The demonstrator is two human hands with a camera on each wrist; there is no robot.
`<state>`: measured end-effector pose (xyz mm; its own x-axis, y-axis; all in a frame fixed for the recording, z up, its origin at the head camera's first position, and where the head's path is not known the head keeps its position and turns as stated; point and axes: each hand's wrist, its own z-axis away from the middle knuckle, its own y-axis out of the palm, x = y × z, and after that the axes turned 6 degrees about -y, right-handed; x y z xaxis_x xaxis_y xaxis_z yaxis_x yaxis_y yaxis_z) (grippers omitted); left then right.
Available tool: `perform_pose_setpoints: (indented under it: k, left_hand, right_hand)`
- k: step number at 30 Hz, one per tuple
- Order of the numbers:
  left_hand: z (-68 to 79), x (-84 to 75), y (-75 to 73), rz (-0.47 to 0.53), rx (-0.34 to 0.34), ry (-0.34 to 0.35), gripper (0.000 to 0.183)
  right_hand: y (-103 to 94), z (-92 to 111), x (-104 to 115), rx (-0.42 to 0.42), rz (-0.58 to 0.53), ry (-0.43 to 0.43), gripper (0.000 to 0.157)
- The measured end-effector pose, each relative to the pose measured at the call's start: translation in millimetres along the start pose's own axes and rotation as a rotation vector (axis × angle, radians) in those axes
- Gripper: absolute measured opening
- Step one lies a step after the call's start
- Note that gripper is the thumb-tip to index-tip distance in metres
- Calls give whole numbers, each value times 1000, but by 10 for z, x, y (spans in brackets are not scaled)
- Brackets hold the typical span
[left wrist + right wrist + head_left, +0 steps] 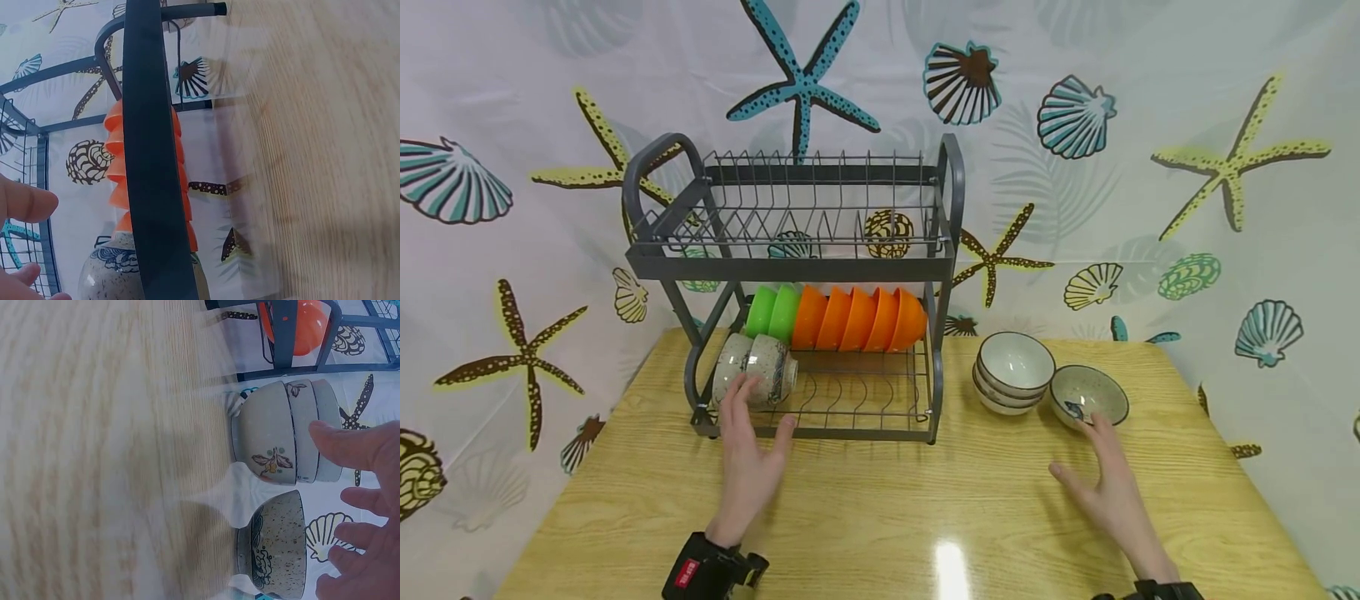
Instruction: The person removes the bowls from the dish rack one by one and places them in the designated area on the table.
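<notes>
My left hand is at the front left of the dish rack, fingers spread, fingertips overlapping two speckled bowls standing on edge in the lower tier. In the left wrist view the thumb and fingers show apart from those bowls, with nothing between them. On the right, my right hand is open by the near side of a single speckled bowl, which stands upright on the table. Left of it is a stack of three pale bowls with a flower pattern, seen in the right wrist view.
The dark two-tier rack has a bare wire upper shelf. Behind the speckled bowls, two green bowls and several orange bowls lean in a row. A patterned cloth hangs behind the wooden table.
</notes>
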<state>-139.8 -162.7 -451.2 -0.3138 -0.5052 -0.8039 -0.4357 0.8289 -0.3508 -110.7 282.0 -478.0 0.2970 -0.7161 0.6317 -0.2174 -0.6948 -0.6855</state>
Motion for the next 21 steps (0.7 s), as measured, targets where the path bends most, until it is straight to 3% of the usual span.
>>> perform_pose_setpoints:
  k: [3,10,21]
  left_hand:
    - [-43,7,-18,2,1,-42,67]
    - [-125,-22,-75,31,54,-210,72]
    - [-278,-23,-149,42,102,-265,75]
  right_hand:
    - [17,27,30,6,-20,7,73]
    - [71,70,77,-9,-68,7,75]
    - [116,93,116,-29,-44,-22,73]
